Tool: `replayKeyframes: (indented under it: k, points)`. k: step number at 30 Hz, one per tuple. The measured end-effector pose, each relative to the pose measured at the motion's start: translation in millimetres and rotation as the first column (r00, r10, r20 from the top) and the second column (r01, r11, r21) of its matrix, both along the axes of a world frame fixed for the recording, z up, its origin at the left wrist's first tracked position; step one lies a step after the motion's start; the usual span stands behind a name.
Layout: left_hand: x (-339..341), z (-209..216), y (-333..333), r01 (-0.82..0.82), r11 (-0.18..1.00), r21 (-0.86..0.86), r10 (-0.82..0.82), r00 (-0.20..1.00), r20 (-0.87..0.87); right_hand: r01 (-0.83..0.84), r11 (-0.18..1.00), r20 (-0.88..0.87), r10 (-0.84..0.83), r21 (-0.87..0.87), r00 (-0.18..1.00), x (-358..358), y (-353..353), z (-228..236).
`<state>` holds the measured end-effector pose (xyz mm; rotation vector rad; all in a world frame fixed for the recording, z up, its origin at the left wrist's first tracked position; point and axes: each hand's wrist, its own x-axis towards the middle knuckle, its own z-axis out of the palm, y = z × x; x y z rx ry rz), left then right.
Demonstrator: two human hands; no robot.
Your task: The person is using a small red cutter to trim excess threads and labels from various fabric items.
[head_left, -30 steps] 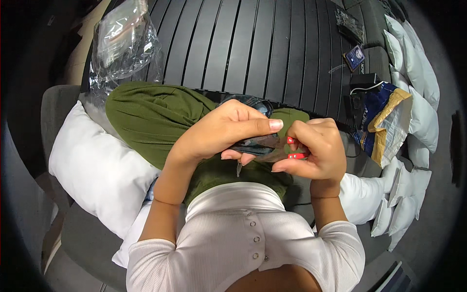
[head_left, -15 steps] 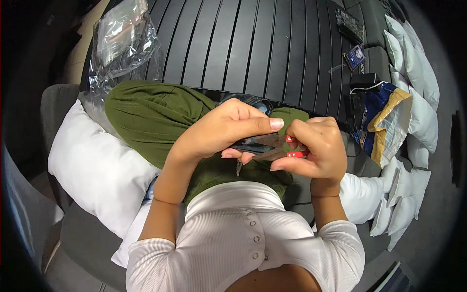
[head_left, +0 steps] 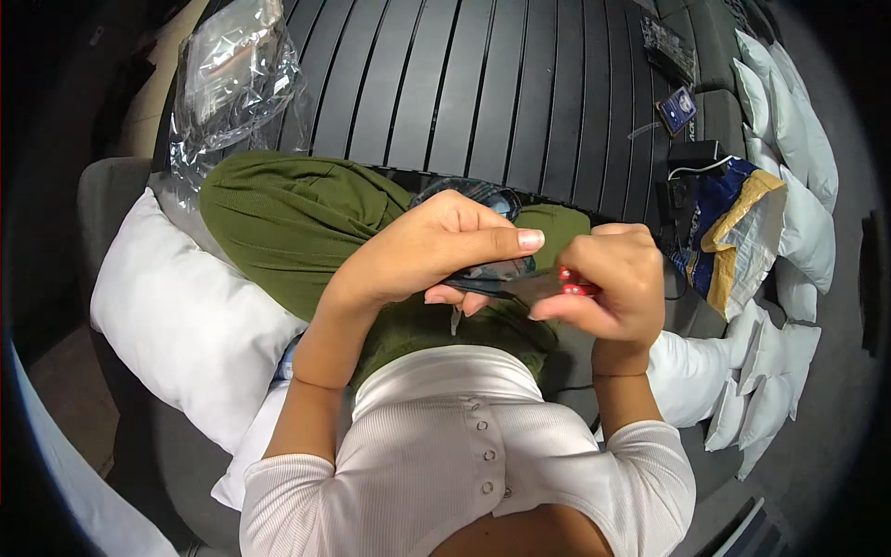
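In front of my lap, my right hand [head_left: 617,283] grips small red-handled snips [head_left: 577,290], their blades pointing left. The blades are close together and meet the edge of a dark patterned piece of cloth [head_left: 497,270]. My left hand [head_left: 436,246] pinches that cloth, thumb on top and fingertips beneath. Part of the cloth is hidden under the left hand. Just beyond my left hand, more dark bluish patterned fabric [head_left: 487,196] lies between my green-trousered legs [head_left: 297,223] and the table edge.
Ahead stands a black slatted table [head_left: 445,84], with clear plastic bags [head_left: 237,84] at its left. To the right are a blue and gold sack [head_left: 729,237], a small dark card-like packet [head_left: 677,109] and piled white pillows [head_left: 766,381]. A white pillow [head_left: 186,316] lies at my left.
The red handles have come together and the snips' blades have shut from a wide V at the cloth. My left hand holds almost the same place.
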<state>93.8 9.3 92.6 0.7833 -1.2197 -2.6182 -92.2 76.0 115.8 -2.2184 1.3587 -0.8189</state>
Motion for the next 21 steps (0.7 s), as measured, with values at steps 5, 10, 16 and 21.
replayKeyframes:
  k: [5, 10, 16, 21]
  points:
    - [0.7, -1.5, -0.1, -0.009, 0.999, -0.032, 0.009, 1.0, -0.003, 0.181, 0.983, 0.13, -0.178, -0.018, 0.975, -1.4, 1.8, -1.5]
    - [0.8, 0.3, 0.2, -0.013, 0.999, -0.032, 0.013, 1.0, 0.011, 0.136, 0.99, 0.041, -0.134, -0.048, 0.99, -0.3, 1.2, -0.4]
    - [0.3, 0.0, 1.3, -0.022, 0.999, -0.024, 0.023, 0.999, 0.024, 0.006, 0.999, -0.036, -0.004, 0.052, 0.999, -1.6, 0.2, -1.1]
    - [2.6, 0.2, 0.5, -0.036, 0.999, -0.006, 0.036, 0.999, 0.026, 0.028, 0.999, 0.033, -0.03, 0.035, 0.999, -1.6, -4.0, -3.0]
